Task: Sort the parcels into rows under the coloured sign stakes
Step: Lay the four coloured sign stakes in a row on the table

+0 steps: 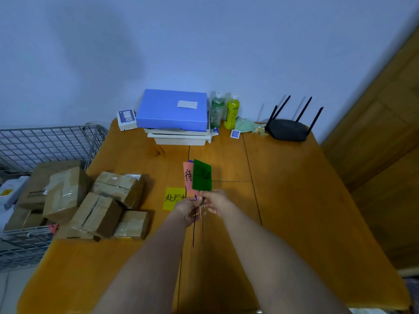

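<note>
Holding a bunch of sign stakes over mid-table: left hand closed round the thin stems, right hand pinching the green sign at its base. Green card sits in front, upright; pink sign just behind it to the left, w/ a purple edge peeking at top. Yellow sign lower left, partly hidden by left hand. Stems hang down below the hands, purple one longest. Handwritten chars on cards, green one hard to read.

Parcels: brown taped cartons piled at table's left edge, touching each other, no rows. More cartons in wire basket further left, off table.

Far side of wooden table: blue box on white trays, two bottles, black router at far right.
</note>
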Motion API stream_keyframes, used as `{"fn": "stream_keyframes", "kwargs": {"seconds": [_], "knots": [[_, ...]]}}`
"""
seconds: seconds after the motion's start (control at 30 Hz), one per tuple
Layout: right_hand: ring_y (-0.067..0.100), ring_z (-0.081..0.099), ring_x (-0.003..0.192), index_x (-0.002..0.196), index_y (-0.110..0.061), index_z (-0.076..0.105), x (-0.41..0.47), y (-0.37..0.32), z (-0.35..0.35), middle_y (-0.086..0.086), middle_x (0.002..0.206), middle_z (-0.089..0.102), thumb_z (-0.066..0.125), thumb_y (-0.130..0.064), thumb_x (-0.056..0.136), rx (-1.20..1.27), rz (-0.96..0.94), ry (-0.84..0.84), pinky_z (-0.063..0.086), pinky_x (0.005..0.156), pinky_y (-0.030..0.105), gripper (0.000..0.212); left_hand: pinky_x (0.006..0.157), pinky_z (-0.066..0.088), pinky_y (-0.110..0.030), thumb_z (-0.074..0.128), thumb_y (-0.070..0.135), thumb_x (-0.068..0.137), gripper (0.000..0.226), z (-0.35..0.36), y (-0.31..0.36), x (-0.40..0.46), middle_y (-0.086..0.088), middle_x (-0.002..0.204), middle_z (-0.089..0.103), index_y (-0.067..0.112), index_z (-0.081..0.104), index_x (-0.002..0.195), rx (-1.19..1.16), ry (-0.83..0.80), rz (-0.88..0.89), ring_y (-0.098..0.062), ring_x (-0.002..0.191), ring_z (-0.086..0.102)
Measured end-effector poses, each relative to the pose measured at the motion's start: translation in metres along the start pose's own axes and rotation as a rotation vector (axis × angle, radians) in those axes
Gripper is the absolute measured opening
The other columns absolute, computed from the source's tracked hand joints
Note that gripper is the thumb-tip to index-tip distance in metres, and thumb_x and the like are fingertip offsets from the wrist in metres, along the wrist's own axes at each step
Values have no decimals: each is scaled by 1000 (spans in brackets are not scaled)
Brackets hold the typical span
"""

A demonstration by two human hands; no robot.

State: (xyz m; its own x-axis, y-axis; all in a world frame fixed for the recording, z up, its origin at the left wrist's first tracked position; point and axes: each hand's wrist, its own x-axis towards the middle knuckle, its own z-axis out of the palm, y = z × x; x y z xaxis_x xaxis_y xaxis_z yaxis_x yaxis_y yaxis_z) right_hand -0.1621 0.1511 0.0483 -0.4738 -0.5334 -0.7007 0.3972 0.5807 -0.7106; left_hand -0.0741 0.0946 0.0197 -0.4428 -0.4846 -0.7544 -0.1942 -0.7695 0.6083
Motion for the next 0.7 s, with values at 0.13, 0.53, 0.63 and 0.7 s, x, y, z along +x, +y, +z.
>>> {"fn": "stream_keyframes", "kwargs": {"seconds": [0.13,0.53,0.63,0.7], "knots": [[17,57,70,77,-11,57,11,3,-26,2,74,59,61,-16,89,36,-11,29,46,67,29,14,45,53,-27,58,9,91,5,27,-10,0,0,53,66,10,52,93,-56,44,5,-13,56,61],[13,38,55,80,-8,47,53,57,-81,4,68,44,33,-7,97,-101,168,201,32,51,21,22,40,34,-17,53,22,95,34,21,-41,-3,-2,53,48,11,50,63,-259,501,8,-11,45,40],[10,40,57,98,-4,51,60,61,-70,5,78,49,32,-13,99,-17,182,182,34,52,19,21,42,29,-18,55,24,93,32,13,-46,-7,-1,59,44,12,50,64,-238,524,0,-10,49,35],[11,44,56,98,-6,48,63,61,-65,5,72,50,31,-15,99,-5,209,195,36,51,19,20,35,27,-15,51,22,96,31,6,-45,-6,0,60,43,13,49,66,-222,492,-17,-9,49,34]]}}
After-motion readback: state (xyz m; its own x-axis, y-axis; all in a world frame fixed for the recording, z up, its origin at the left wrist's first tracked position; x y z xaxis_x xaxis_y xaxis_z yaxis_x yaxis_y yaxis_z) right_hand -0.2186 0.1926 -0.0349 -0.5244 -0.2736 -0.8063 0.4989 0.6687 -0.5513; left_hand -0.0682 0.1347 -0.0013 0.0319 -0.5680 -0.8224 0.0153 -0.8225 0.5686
